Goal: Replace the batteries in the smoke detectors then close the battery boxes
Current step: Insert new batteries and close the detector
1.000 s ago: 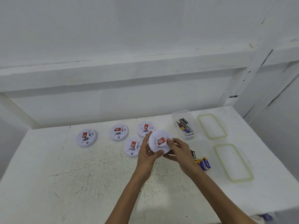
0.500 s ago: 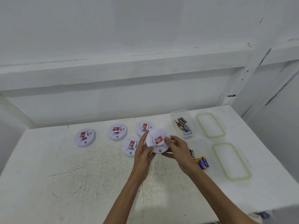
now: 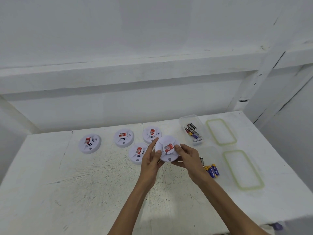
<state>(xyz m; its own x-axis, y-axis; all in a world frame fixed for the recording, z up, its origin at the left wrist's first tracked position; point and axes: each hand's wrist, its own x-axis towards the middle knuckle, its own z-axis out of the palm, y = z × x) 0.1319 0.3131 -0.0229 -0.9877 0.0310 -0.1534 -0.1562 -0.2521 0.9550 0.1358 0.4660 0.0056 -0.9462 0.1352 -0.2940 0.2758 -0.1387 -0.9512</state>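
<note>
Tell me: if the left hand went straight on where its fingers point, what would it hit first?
Likely the rightmost smoke detector on the table, beyond the fingertips of the left hand. That hand looks raised, holding a second detector, so it might pass over it to the wall.

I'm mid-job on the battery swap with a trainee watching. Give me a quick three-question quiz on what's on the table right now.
1. The left hand and right hand hold one smoke detector. How many more lie on the table?
2. True or false: both lids are snapped onto their boxes.
3. The blue and yellow batteries lie in: A the near box, B the far box, C the left hand.
Key: 1 four; 2 false; 3 A.
</note>
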